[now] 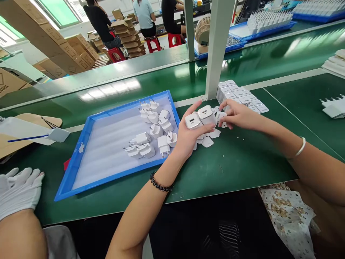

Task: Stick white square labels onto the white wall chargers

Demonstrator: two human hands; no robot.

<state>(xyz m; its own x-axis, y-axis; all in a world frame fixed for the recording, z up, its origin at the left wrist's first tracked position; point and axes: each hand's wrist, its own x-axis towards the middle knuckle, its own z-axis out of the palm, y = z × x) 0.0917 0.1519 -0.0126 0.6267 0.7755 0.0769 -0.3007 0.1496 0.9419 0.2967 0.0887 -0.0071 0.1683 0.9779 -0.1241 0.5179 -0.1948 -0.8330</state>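
Note:
My left hand (187, 135) is closed around two white charger plugs (201, 118), held side by side with their port faces up. My right hand (238, 115) reaches in from the right, and its fingertips pinch a small white piece (221, 116) next to those plugs. Under both hands, several small white stickers or caps (211, 137) lie on the green bench (237, 162). Several more white plugs (152, 135) lie loose in a blue tray (81, 172) to the left of my left hand.
A block of white labelled boxes (239, 95) sits behind my right hand beside a white post (218, 46). A co-worker's white-gloved hand (18, 190) rests at the lower left. Blue trays of white parts (269, 21) stand at the back right. Cardboard boxes (67, 46) and seated people fill the far left.

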